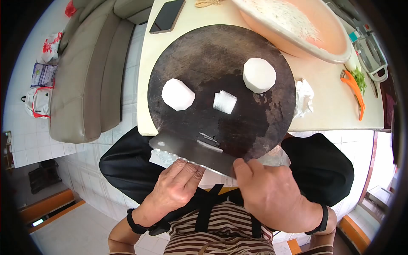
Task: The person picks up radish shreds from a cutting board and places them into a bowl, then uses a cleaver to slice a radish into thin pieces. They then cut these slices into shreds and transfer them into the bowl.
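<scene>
My right hand (272,187) is closed round the handle end of a cleaver (191,151), its blade lying across the near edge of a round dark chopping board (187,46). Fingers bent and together, my left hand (176,187) pinches at the blade's near edge, where small wet drops show; its fingertips are partly hidden. Just beyond the blade lie a few thin white slivers (209,145). A peeled white radish-like chunk (178,94) rests on the board's left side, another pale chunk (259,75) on the right. Between them sits a small stack of white slices (225,102).
At the table's (331,117) back right stands a pinkish basin (335,44) of white shreds. An orange peeler (355,91), green leaf stalks (360,80) and crumpled white paper (303,97) lie right of the board. A phone (167,16) is at back left, beside a grey sofa (83,76).
</scene>
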`<state>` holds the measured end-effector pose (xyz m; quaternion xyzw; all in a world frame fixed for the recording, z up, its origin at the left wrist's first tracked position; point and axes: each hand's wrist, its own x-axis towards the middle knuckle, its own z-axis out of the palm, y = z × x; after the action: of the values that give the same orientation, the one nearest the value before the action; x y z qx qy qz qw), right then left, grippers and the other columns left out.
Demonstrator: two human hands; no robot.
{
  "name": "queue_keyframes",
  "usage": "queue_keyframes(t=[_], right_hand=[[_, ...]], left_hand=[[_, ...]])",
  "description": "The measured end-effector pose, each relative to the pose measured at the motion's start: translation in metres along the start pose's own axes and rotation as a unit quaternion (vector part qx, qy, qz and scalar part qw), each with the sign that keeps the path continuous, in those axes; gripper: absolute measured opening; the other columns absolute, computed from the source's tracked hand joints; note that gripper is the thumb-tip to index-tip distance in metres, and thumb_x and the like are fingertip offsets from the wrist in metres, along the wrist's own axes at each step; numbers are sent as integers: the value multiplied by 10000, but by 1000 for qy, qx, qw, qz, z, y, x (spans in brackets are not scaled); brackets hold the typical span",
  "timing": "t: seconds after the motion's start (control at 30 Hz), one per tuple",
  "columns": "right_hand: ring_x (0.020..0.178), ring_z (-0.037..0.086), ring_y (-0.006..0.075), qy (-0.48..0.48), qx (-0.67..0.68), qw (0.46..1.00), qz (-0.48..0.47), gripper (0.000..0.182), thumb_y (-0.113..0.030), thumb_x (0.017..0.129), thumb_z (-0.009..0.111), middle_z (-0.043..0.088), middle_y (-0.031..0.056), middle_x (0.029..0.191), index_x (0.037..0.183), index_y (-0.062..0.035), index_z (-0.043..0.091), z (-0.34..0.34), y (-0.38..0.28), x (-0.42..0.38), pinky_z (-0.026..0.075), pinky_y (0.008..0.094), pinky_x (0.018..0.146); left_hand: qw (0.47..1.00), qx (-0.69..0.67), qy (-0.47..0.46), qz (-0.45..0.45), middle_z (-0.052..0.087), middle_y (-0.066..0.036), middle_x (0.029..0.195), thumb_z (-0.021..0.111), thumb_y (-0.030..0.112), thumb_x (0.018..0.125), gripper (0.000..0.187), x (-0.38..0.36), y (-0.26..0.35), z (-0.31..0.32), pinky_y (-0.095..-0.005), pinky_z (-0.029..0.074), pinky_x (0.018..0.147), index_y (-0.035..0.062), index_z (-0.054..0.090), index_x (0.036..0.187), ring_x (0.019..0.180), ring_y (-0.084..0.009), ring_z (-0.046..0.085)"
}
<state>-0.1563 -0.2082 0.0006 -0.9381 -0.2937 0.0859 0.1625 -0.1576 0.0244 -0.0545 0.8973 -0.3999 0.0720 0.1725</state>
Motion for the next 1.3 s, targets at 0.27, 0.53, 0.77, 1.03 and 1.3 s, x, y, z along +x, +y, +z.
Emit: queue_keyframes(t=[0.27,0.53,0.77,1.03,1.3], right_hand=[[507,603,187,-26,38,999,-5,236,-51,704,633,540,80,684,908,55,579,-13,4,-10,447,287,408],[488,593,160,5,-72,997,-19,262,-58,707,637,559,72,659,923,91,625,2,-12,1,429,266,395],[512,614,189,8,28,999,-22,245,-52,677,644,546,87,674,878,74,581,-6,4,-3,444,292,407],[502,593,167,5,-28,1000,-12,250,-66,703,633,558,83,667,900,85,604,-2,-6,-10,443,277,411],[501,594,166,5,-15,1000,-15,217,-58,680,638,557,82,664,858,59,595,2,-3,2,440,276,408]], left_hand=[[999,-37,-11,-13,631,-96,919,715,10,756,108,-6,0,-2,-336,544,633,-59,693,836,823,-239,596],[998,-49,-14,-31,629,-108,920,726,10,760,141,-7,3,2,-378,538,655,-65,680,870,840,-275,599],[999,-47,18,-18,624,-125,916,715,-1,788,138,0,1,1,-417,516,727,-75,678,899,870,-302,602],[997,-62,-5,-36,599,-89,861,718,22,800,150,-16,2,6,-378,458,626,-53,692,927,761,-258,562],[999,-33,34,-14,626,-114,897,711,-13,763,149,-4,1,4,-359,513,609,-65,693,902,793,-271,599]])
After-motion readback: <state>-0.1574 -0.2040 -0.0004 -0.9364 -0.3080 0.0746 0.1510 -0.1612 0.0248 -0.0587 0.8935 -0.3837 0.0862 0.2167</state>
